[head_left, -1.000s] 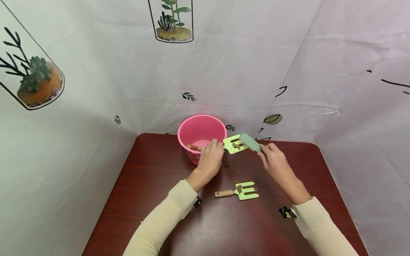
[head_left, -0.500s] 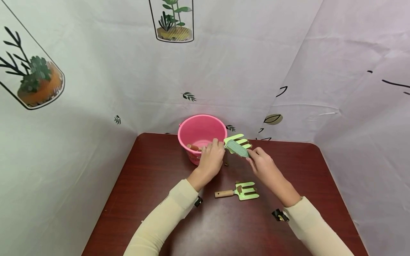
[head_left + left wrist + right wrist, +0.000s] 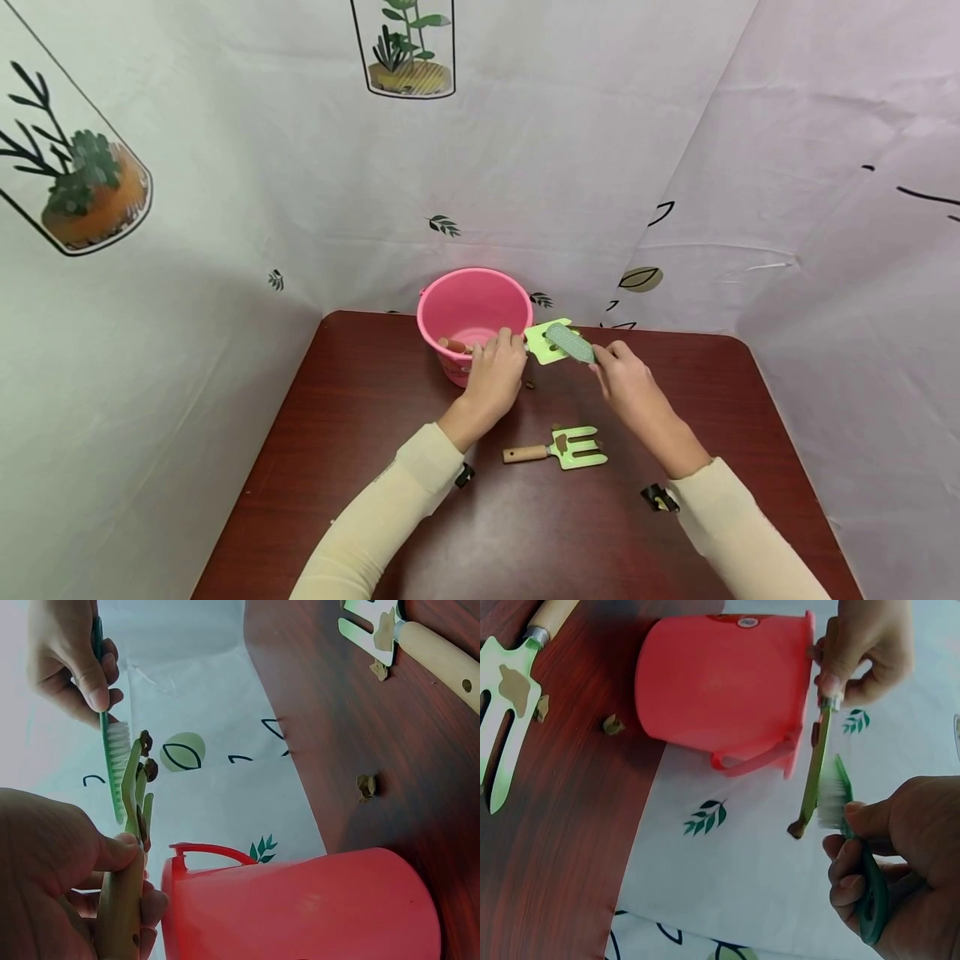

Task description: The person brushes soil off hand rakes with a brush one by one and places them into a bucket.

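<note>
The raised fork (image 3: 537, 342) is gripped by its handle (image 3: 120, 907) in the left fingers (image 3: 154, 906), apparently so it is bared to the brush (image 3: 570, 343) held by the right fingers (image 3: 846, 859).

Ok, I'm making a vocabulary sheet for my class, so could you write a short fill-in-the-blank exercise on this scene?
1. The right hand grips a green ____.
2. The left hand holds a garden fork by its wooden ____.
3. Near the left hand stands a pink ____.
4. A second fork lies on the dark red ____.

Missing words: brush; handle; bucket; table.
</note>
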A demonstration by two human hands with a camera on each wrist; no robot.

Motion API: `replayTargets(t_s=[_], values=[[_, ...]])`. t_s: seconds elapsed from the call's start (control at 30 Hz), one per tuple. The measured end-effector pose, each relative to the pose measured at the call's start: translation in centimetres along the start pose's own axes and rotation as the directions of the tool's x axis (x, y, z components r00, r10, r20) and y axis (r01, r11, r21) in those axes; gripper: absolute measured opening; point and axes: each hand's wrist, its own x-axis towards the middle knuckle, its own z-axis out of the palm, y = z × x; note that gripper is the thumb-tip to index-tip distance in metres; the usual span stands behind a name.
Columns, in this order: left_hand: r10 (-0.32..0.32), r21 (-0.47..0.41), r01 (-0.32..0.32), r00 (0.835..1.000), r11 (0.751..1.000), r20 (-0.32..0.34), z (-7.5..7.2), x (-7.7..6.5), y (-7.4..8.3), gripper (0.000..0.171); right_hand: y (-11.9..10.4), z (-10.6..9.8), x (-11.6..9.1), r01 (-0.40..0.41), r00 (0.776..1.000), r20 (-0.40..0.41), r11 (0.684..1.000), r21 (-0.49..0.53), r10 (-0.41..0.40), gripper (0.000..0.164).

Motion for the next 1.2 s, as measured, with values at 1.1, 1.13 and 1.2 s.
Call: replayTargets(t_s=[1.1,1.13,1.2], values=[[-0.008,-0.044,0.009,1.0,0.999,0.027,-0.3,-0.4,-0.4,0.011,4.4,-0.8,-1.0,-0.101,0.993,-0.061,0.995,0.016,0.102,0.026],[-0.009,-0.046,0.01,1.0,0.999,0.026,-0.4,-0.3,-0.4,0.012,4.3,-0.9,-1.0,-0.089,0.993,-0.071,0.996,0.019,0.09,0.027],[-0.009,-0.048,0.01,1.0,0.999,0.024,-0.5,-0.3,-0.4,0.014,4.0,-1.1,-0.8,-0.069,0.993,-0.089,0.997,0.026,0.071,0.027]])
